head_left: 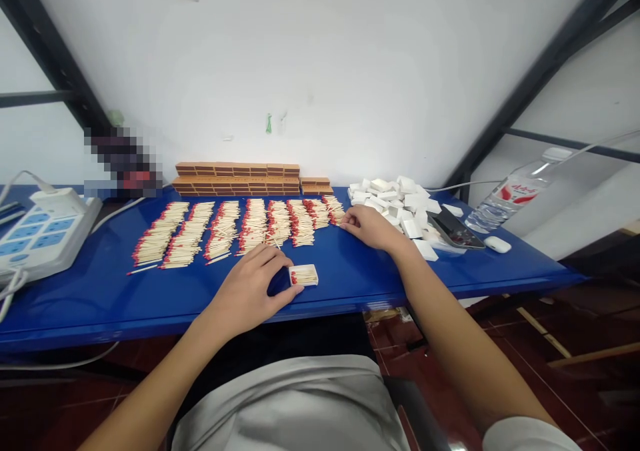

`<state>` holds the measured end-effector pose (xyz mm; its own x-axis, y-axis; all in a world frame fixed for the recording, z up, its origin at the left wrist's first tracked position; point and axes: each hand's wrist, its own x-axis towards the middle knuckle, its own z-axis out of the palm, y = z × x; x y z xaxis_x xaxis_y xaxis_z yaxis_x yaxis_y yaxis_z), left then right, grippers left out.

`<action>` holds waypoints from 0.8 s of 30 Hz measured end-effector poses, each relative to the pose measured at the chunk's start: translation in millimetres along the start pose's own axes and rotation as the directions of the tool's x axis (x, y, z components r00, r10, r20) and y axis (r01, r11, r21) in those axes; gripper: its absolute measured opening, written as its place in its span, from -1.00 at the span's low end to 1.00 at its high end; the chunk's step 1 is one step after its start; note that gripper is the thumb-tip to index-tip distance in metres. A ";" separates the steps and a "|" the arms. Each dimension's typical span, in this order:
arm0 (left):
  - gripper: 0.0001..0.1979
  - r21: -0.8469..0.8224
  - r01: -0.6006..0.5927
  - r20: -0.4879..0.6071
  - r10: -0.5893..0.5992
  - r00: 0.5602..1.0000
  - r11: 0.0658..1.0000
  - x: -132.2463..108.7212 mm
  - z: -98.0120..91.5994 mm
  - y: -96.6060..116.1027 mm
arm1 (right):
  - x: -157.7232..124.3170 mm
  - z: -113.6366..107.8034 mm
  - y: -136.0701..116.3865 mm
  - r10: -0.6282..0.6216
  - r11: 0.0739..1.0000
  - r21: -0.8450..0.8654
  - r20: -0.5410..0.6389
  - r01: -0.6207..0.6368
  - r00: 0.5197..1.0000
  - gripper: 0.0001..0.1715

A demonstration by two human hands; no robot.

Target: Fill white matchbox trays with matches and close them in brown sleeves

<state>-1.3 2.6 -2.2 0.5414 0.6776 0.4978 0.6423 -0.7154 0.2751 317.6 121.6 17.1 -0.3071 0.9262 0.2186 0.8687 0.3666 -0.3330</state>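
My left hand (pixel 255 287) rests on the blue table, its thumb and forefinger closed around the left end of a small white matchbox tray (pixel 311 268). Inside that tray lie several matches (pixel 303 277), red heads toward the left. Farther right, the curled fingers of my right hand (pixel 369 227) pinch at the edge of the last pile of red-headed matches (pixel 332 209); its fingertips are partly hidden. More match piles (pixel 254 224) run in a row to the left, roughly side by side.
Brown matchboxes (pixel 235 185) are stacked along the wall. White trays (pixel 400 197) lie heaped at the right, beside a dark phone-like object (pixel 455 229), a white earphone case (pixel 498 244) and a plastic bottle (pixel 520 191). A power strip (pixel 45 231) with cables occupies the left end.
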 end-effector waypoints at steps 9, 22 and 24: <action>-0.78 -0.007 0.006 -0.003 -0.006 1.000 1.000 -0.3 0.3 0.1 | -9.4 0.8 -2.5 -0.021 1.000 0.011 0.014 0.021 1.000 -0.82; -0.79 -0.023 0.014 -0.003 -0.014 1.000 1.000 0.0 0.0 -0.3 | -5.0 4.9 3.1 0.004 1.000 -0.005 -0.020 -0.004 1.000 -0.83; -0.79 -0.020 0.009 -0.005 -0.009 1.000 1.000 -0.1 0.3 -0.6 | -4.3 5.7 5.1 0.017 1.000 -0.003 -0.043 -0.017 0.999 -0.84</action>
<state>-1.6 3.0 -2.6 0.5329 0.6828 0.4999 0.6359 -0.7128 0.2957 321.1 120.0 9.2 -0.2751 0.9277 0.2524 0.8750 0.3504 -0.3340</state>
